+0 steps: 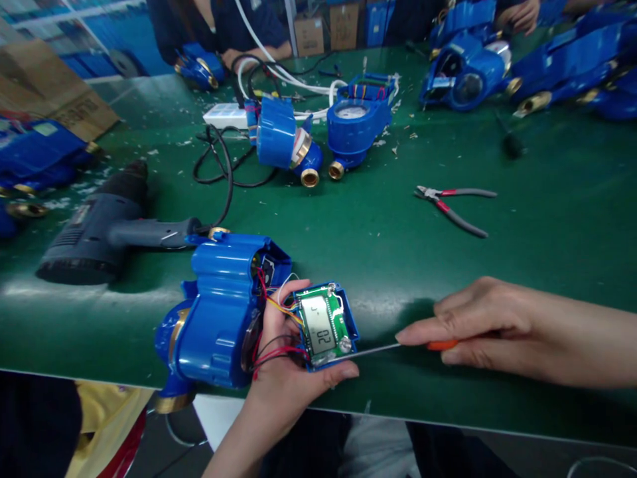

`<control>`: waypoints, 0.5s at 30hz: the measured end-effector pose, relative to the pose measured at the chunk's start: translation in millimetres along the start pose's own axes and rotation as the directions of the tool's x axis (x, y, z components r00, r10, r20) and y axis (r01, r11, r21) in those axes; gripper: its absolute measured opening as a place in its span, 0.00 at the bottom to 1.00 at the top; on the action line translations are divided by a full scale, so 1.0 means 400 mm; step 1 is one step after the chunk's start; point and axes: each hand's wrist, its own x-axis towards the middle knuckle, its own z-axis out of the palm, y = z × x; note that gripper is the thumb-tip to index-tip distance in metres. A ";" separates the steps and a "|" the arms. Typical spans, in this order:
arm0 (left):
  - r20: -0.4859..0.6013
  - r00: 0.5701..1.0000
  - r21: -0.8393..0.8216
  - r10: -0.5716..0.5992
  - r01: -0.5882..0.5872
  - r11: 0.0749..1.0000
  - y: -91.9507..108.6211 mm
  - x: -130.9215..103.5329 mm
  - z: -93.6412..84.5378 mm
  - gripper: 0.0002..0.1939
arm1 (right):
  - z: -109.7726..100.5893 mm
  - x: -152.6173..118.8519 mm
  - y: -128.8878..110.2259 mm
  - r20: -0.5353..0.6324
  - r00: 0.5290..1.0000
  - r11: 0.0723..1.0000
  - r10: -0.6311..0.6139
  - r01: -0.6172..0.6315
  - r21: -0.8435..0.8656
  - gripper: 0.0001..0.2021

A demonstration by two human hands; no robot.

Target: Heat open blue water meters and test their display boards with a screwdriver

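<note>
My left hand (286,372) is closed around a small blue housing with a green circuit board (340,318) and a lit-grey LCD (319,324) facing up. Red, black, yellow and white wires (283,309) run from the board to a blue water meter (219,332) lying on its side at the table's front edge. My right hand (485,332) grips a screwdriver (440,345) by its orange handle, mostly hidden by the fingers. Its thin metal shaft points left, and the tip reaches the housing's lower edge near my left thumb; exact contact is hard to tell.
A grey power drill (99,229) lies at left, and red-grey cutting pliers (458,202) at right. Two blue meters (276,133) stand mid-table beside a white power strip (226,115) and cables. More meters (462,73) lie at far right. Co-workers sit opposite.
</note>
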 end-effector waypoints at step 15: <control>-0.104 0.990 0.101 0.094 -0.084 0.991 0.001 -0.014 -0.004 0.39 | 0.096 -0.030 0.016 -0.257 0.940 0.963 -0.226 0.176 -0.205 0.21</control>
